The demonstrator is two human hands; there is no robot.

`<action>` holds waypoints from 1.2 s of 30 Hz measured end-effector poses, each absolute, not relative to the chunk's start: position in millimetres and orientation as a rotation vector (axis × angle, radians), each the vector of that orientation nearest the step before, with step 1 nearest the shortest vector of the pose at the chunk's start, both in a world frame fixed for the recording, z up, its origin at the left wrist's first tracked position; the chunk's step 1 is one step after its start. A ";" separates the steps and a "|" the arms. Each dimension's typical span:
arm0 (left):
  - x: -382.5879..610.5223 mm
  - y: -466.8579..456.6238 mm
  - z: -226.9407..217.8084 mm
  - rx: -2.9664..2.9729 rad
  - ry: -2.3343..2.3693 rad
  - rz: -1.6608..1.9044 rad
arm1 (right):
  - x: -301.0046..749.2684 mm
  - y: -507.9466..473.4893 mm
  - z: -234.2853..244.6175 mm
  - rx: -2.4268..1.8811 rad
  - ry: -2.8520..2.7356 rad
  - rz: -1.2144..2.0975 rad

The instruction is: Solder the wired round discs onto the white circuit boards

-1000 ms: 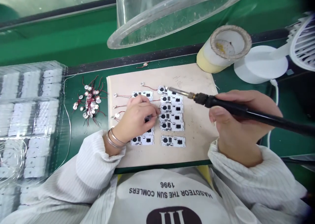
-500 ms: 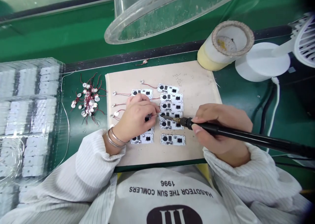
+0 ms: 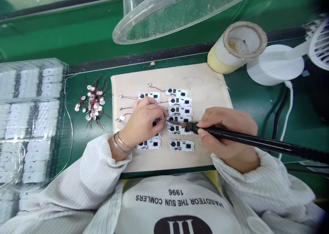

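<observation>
A clear acrylic cover curves across the top centre of the frame. To its right, a wide roll of white tape lies on its side beside the round white base of a desk fan, whose white cable runs down the right side. A clear plastic tray of white parts fills the left edge, on a green bench.
</observation>
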State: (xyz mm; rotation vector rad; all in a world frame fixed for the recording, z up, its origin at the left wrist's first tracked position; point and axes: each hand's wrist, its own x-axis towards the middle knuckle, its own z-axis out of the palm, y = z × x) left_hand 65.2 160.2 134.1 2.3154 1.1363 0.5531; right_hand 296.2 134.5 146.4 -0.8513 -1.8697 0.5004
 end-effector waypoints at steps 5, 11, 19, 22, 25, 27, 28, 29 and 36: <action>65.1 160.4 134.6 2.330 1.143 0.550 | 295.5 135.0 146.9 -0.847 -1.892 0.532; 65.2 160.4 133.3 2.340 1.143 0.550 | 294.4 134.5 150.2 -0.849 -1.892 0.490; 65.8 162.4 138.9 2.365 1.132 0.504 | 296.3 136.3 151.3 -0.796 -1.817 0.472; 67.2 163.8 143.0 2.381 1.133 0.469 | 296.8 136.1 151.3 -0.804 -1.827 0.467; 68.0 165.1 145.0 2.392 1.133 0.448 | 297.2 135.9 151.4 -0.810 -1.836 0.470; 67.9 166.0 145.2 2.394 1.125 0.433 | 297.3 136.1 151.4 -0.813 -1.852 0.466; 67.8 166.4 145.2 2.396 1.118 0.426 | 297.3 136.2 151.4 -0.814 -1.859 0.463; 67.6 166.9 145.3 2.400 1.110 0.419 | 297.1 136.4 151.2 -0.813 -1.863 0.459; 70.0 169.8 149.7 2.492 1.099 0.322 | 295.4 136.2 150.7 -0.827 -1.859 0.439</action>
